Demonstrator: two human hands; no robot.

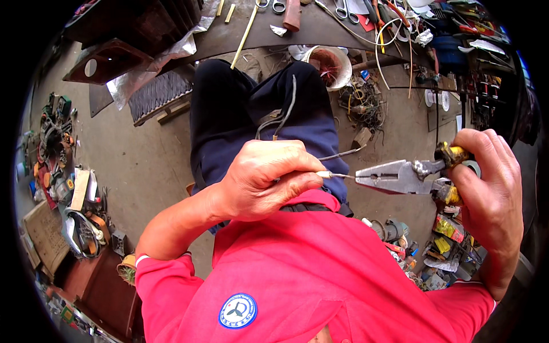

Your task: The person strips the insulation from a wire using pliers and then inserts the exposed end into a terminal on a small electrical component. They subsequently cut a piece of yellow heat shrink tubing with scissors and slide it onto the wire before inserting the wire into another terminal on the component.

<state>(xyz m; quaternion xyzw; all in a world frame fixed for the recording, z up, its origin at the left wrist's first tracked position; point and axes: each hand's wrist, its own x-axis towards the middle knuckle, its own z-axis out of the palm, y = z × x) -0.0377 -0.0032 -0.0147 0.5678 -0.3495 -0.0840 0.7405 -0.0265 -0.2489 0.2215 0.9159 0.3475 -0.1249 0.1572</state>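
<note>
My left hand (269, 180) is closed on a grey cable (342, 155), pinching it near a short white sleeve (323, 174) from which a thin end sticks out to the right. More loops of the cable lie over my dark trousers. My right hand (486, 188) grips yellow-handled pliers (390, 176) held level, their nose pointing left at that thin end; whether the tips touch it I cannot tell. Part of the cable is hidden behind my left fingers.
A dark bench (251, 34) above my knees bears scissors, tools, wire and thin sticks. A white bucket (343, 68) stands beyond my right knee, near tangled scrap (366, 106). A rusty metal housing (114, 46) is at upper left. Cluttered parts (80, 217) lie along both sides.
</note>
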